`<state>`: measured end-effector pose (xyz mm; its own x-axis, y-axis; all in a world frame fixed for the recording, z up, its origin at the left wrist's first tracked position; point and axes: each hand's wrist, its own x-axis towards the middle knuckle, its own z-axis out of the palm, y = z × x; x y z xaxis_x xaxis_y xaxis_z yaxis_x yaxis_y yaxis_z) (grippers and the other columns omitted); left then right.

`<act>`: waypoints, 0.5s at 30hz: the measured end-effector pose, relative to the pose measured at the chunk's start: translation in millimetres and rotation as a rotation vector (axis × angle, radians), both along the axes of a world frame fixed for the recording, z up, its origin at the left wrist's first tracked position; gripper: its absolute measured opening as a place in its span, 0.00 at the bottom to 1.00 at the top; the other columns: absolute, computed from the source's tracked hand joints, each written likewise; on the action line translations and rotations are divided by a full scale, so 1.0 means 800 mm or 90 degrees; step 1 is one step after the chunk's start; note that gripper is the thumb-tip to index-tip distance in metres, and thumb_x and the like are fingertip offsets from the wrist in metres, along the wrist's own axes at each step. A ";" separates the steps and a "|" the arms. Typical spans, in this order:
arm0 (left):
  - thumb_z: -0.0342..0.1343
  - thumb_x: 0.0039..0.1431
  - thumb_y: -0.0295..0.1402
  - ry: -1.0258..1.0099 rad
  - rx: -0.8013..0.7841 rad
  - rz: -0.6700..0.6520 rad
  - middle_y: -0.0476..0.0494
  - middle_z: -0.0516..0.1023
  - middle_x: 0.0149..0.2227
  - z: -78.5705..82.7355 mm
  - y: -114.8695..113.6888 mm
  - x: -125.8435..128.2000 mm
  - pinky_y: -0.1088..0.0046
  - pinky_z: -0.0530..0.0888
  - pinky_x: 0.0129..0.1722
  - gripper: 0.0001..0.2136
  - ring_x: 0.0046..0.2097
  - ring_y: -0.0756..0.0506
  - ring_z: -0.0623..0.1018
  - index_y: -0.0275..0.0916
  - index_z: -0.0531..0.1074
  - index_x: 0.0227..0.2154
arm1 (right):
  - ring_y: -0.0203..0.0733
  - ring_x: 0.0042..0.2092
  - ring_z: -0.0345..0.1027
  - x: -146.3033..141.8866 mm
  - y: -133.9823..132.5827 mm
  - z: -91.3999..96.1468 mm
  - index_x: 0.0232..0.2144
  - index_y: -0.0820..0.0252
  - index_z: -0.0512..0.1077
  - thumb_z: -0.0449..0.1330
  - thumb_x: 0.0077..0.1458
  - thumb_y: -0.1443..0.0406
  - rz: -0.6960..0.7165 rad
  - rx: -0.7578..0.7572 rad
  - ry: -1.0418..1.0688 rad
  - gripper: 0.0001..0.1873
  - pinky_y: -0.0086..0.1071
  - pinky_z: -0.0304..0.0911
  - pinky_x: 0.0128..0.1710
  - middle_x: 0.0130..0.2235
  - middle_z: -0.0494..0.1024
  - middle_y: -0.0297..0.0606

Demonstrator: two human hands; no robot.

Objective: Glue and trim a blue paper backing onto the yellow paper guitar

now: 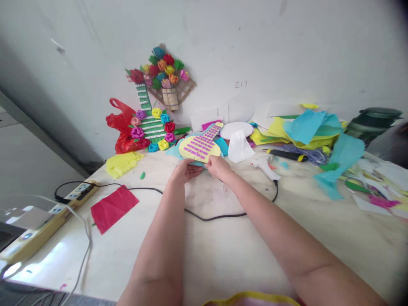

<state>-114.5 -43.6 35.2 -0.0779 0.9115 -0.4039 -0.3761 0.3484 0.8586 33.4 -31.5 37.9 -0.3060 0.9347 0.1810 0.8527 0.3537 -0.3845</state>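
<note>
A yellow guitar-shaped cutout (pixel 191 146) with rows of purple strips is tilted up towards the back of the table. My left hand (pixel 186 171) grips its lower left edge, with the fingers partly beneath it. At the lower right edge, my right hand (pixel 219 167) pinches the cutout with thumb and closed fingers. Light blue paper (pixel 174 150) shows behind it. Just beyond, a green guitar shape (pixel 154 127) with white strips and paper roses leans against the wall.
A glue gun (pixel 266 166) lies to the right, its black cord running across the table below my hands. A utility knife (pixel 285 154) and crumpled blue paper (pixel 307 125) are farther right. Red paper (pixel 114 208) and a power strip (pixel 47 225) lie at left.
</note>
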 end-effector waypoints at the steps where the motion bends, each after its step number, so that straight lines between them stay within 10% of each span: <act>1: 0.47 0.51 0.27 -0.012 0.011 -0.015 0.31 0.76 0.26 0.000 -0.002 -0.002 0.61 0.74 0.38 0.13 0.32 0.39 0.78 0.26 0.69 0.38 | 0.42 0.37 0.68 0.000 0.002 -0.001 0.37 0.59 0.69 0.53 0.52 0.61 0.000 -0.003 0.005 0.12 0.29 0.57 0.30 0.36 0.76 0.41; 15: 0.46 0.55 0.26 0.022 0.093 -0.094 0.26 0.77 0.30 -0.011 -0.006 -0.011 0.60 0.74 0.40 0.11 0.35 0.38 0.78 0.23 0.70 0.33 | 0.39 0.33 0.66 0.005 0.008 -0.004 0.30 0.59 0.69 0.56 0.50 0.61 -0.001 -0.020 0.067 0.08 0.27 0.53 0.27 0.32 0.75 0.38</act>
<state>-123.6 -48.8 26.3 0.0497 0.9627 -0.2659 -0.2998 0.2684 0.9155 37.8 -24.7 34.4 -0.2849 0.9411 0.1823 0.8076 0.3380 -0.4832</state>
